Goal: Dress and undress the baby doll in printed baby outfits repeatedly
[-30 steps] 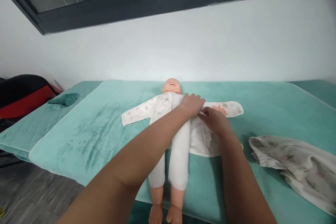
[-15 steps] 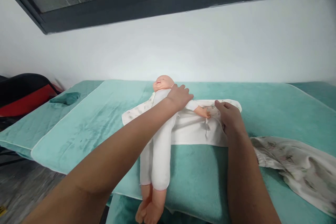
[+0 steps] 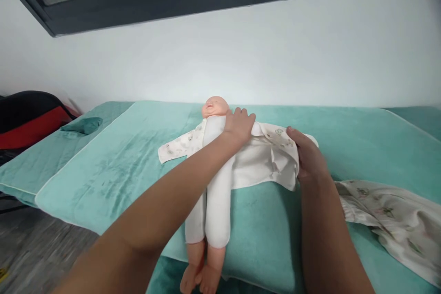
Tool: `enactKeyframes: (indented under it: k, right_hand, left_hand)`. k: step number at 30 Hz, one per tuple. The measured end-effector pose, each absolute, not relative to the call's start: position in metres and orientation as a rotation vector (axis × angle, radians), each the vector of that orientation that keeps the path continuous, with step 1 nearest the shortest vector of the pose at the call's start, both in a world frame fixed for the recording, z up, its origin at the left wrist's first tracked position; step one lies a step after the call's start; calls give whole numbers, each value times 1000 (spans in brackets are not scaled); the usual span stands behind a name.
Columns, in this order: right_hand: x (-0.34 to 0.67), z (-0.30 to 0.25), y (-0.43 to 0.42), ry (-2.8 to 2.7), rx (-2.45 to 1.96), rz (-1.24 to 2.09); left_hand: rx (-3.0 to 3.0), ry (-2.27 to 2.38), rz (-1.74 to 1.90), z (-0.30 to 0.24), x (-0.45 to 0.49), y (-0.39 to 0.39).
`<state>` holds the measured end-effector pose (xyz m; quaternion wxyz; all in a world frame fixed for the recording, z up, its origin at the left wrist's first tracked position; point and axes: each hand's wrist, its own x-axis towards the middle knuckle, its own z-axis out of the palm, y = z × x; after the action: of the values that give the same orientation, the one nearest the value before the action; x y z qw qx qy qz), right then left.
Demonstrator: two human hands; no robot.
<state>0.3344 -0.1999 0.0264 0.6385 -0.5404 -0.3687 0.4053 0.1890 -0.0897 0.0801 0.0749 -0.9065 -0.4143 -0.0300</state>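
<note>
A baby doll in a white body suit lies face up on the bed, head toward the wall. A printed white baby shirt is spread under and beside it, with one sleeve lying out to the left over the doll's arm. My left hand is closed over the doll's shoulder on the right side. With thumb and fingers, my right hand grips the shirt's right part near its edge. Printed fabric covers the doll's right-side arm and hand, so they are hidden.
The bed has a green velvety cover. Printed pale cloth lies crumpled at the right. A black and red chair stands at the far left, near a green folded piece. Behind are a white wall and a dark window frame.
My right hand has lifted and drawn the shirt's printed part over the doll's arm, whose hand showed before. My left hand stays at the doll's shoulder.
</note>
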Motion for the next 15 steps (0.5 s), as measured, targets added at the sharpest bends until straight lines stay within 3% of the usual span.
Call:
enactKeyframes:
  k: [8,15]
  right_hand:
    - [315,45,-209,-940,-1071,1201]
    - [290,40,-213,-1095,-966,1345]
  left_hand:
    - [-3362,-1202,-723,70,186,-99]
    - [-2979,-1272,-1403,88,134,-82]
